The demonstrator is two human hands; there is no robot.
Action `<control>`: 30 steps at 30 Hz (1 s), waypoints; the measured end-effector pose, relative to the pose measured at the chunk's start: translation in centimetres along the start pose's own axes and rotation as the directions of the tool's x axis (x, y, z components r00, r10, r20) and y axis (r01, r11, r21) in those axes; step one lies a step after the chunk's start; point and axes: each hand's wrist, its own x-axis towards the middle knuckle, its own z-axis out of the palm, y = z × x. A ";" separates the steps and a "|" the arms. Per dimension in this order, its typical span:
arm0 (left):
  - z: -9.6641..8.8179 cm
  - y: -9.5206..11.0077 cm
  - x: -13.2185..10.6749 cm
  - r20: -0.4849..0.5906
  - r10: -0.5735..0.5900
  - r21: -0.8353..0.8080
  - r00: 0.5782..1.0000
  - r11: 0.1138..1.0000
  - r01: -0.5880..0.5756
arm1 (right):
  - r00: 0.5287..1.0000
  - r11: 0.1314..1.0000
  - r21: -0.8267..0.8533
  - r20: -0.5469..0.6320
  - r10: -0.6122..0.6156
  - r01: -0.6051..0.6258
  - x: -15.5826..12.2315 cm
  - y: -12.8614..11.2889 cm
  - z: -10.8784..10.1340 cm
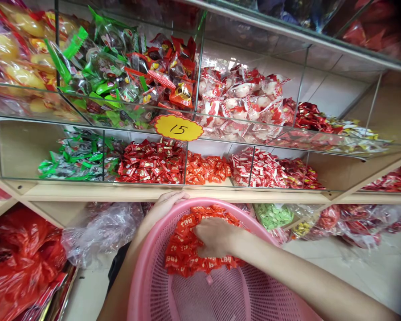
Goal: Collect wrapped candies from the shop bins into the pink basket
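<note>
A pink plastic basket [143, 263] with mesh sides is tilted toward me below the shelf edge. My left forearm runs along its left side, and my left hand [169, 203] grips it at the far rim, by the wooden ledge. Small orange-red wrapped candies [183, 249] with pale lettering are heaped against the basket's far wall. Inside the basket, my right hand [215, 236] is pushed down into these candies. Its back shows, slightly blurred, while the fingertips are buried among the wrappers. Similar orange-red candies [205, 169] lie in a lower shelf compartment straight ahead.
Clear dividers split the shelves into candy compartments, including dark red candies [150, 162] and green-wrapped ones [80, 156]. A yellow tag [178, 128] reading 15 hangs on the upper shelf front. Red plastic bags [20, 263] lie at left; clear bags [100, 234] sit beneath the ledge.
</note>
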 end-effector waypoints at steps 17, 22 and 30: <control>0.2 0.1 0.0 0.011 0.020 -0.059 1.000 0.998 -0.019 | 0.976 0.999 -0.012 -0.214 -0.037 0.035 0.8 -0.5 0.8; 0.1 0.4 0.0 0.007 0.009 -0.065 1.000 0.998 -0.009 | 0.950 0.998 0.053 -0.313 -0.011 0.029 0.2 0.7 -0.1; 0.5 0.6 0.0 0.002 -0.038 -0.114 0.999 0.993 0.038 | 0.728 0.956 0.293 -0.655 0.204 -0.004 2.8 6.5 -4.8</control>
